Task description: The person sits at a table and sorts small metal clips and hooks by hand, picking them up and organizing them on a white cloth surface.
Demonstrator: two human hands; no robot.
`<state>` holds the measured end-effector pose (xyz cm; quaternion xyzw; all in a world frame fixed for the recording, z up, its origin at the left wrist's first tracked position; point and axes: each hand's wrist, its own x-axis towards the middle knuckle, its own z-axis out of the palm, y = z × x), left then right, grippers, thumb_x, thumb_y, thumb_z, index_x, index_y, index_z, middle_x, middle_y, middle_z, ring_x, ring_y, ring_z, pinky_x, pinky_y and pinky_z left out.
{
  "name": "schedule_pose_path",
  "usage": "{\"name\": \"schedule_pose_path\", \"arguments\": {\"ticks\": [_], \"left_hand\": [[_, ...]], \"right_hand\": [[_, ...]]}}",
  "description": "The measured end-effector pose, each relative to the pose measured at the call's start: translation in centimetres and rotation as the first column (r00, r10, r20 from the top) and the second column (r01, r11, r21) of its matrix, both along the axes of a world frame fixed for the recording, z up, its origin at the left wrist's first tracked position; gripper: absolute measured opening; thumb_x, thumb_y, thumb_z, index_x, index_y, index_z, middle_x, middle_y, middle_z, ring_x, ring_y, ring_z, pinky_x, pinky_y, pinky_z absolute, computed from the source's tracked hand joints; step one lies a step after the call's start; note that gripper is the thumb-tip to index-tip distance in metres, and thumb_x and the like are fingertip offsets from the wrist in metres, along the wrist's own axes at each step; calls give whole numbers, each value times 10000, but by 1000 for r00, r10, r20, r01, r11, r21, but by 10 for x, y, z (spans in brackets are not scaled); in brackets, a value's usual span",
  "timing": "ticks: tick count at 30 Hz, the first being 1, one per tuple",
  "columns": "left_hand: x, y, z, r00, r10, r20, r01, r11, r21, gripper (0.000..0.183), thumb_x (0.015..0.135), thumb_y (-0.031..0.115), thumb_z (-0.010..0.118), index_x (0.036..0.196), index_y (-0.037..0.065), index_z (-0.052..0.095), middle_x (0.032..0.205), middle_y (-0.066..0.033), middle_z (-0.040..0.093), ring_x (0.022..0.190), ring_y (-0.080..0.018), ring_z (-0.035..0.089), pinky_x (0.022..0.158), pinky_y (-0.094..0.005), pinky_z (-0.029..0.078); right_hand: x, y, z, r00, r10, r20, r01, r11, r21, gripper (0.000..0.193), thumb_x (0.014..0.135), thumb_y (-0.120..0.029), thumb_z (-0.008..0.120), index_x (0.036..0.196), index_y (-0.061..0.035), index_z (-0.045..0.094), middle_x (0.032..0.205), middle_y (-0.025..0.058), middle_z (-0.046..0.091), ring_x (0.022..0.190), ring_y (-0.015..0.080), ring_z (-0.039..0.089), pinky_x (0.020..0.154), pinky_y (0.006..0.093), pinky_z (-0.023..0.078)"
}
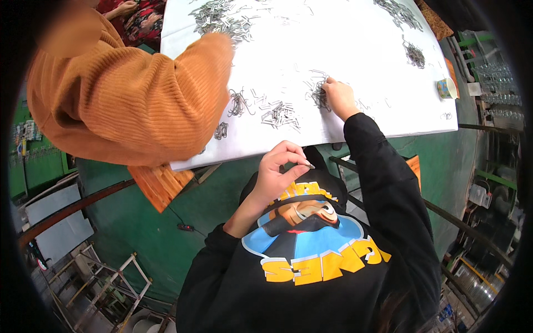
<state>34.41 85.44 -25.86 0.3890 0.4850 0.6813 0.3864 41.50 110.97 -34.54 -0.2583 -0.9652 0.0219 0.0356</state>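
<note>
My left hand (280, 166) is in front of my chest, just off the table's near edge. Its thumb and forefinger pinch a tiny pale piece that is too small to name. My right hand (340, 99) is over the table, fingers bent together at the right side of a pile of dark bent wire pieces (318, 95). What its fingertips hold, if anything, is hidden. Left of that pile lies a heap of small metal clip-like pieces (280, 115), and farther left a cluster of dark wire hooks (239, 104).
Another person's arm in an orange corduroy sleeve (139, 100) reaches over the white table (366, 50) from the left, by a large metal heap (222, 21). More piles (413, 55) lie at the far right. A paper cup (446, 88) sits at the right edge. A wooden stool (161, 183) stands below.
</note>
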Motion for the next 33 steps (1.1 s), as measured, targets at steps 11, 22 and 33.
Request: {"name": "schedule_pose_path", "arguments": {"ticks": [11, 22, 33], "left_hand": [[-10, -13, -15, 982, 70, 177, -68, 997, -19, 69, 748, 24, 621, 797, -8, 585, 849, -70, 503, 804, -140, 481, 727, -245, 386], [-12, -5, -12, 988, 63, 144, -60, 998, -23, 47, 751, -1, 606, 793, -15, 588, 860, -63, 516, 779, -116, 498, 687, -216, 411], [-7, -5, -14, 983, 145, 113, -139, 989, -56, 57, 751, -47, 573, 795, -13, 559, 850, -67, 491, 802, -128, 473, 730, -228, 378]], "right_hand": [[1, 14, 1, 999, -13, -36, 5, 979, -204, 111, 775, -99, 507, 781, -20, 583, 790, 130, 592, 735, 272, 602, 649, 378, 464], [21, 11, 35, 913, -408, 12, 61, 108, -992, 143, 843, -172, 461, 737, -85, 503, 584, -46, 434, 487, 39, 348, 442, 190, 288], [32, -146, 116, 770, -589, -246, -479, -278, -833, 66, 890, -106, 429, 900, -43, 448, 695, 8, 499, 469, 26, 347, 423, 163, 275]]}}
